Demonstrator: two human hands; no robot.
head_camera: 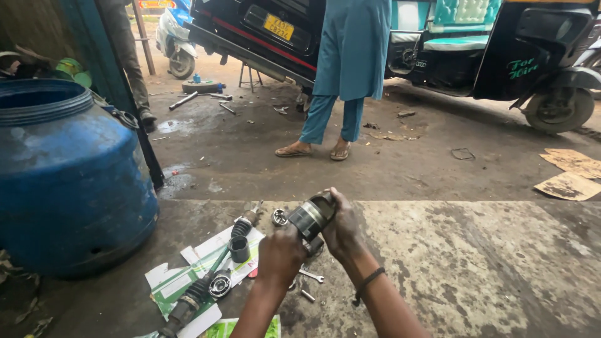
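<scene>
Both hands hold a greasy metal joint housing [311, 216], a short dark cylinder with a bright band, above the concrete floor. My left hand [281, 255] grips its near end from below. My right hand [342, 226] wraps its far side; a dark band sits on that wrist. Below the hands lie a small spanner [311, 275] and a bolt [307, 295]. A drive shaft [206, 275] with rubber boots lies on paper sheets [172, 285] to the left, next to a bearing ring [220, 285] and another metal ring [280, 217].
A large blue plastic drum [69, 181] stands at the left. A person in teal clothes and sandals [341, 69] stands ahead beside a black three-wheeler [538, 56]. Tools [200, 94] lie on the wet ground farther off. Cardboard scraps [573, 175] lie at the right.
</scene>
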